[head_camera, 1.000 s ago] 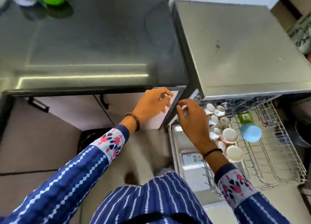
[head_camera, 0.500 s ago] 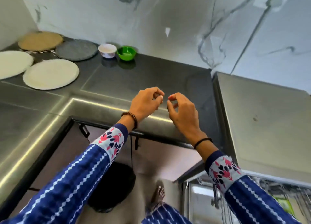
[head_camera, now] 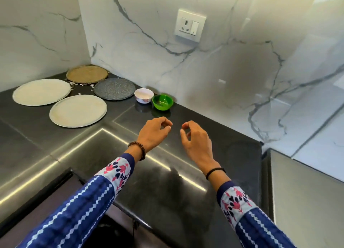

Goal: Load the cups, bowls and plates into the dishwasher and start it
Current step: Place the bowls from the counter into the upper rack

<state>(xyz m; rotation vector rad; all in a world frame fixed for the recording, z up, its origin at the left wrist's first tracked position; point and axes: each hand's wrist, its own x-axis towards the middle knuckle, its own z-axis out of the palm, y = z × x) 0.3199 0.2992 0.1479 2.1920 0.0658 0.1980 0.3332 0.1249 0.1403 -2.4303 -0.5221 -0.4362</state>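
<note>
Left hand [head_camera: 154, 131] and right hand [head_camera: 195, 137] had lifted from the dishwasher rack to above the counter [head_camera: 232, 158]; fingers loosely curled, apparently empty; white bowl [head_camera: 143, 95], green bowl [head_camera: 162, 102] just beyond, plates [head_camera: 78, 110] far left, still unloaded.

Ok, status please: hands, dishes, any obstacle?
Left hand, right hand empty, loosely curled. Small green plastic bowl, white floral bowl on black counter, untouched. Nothing between.
</note>
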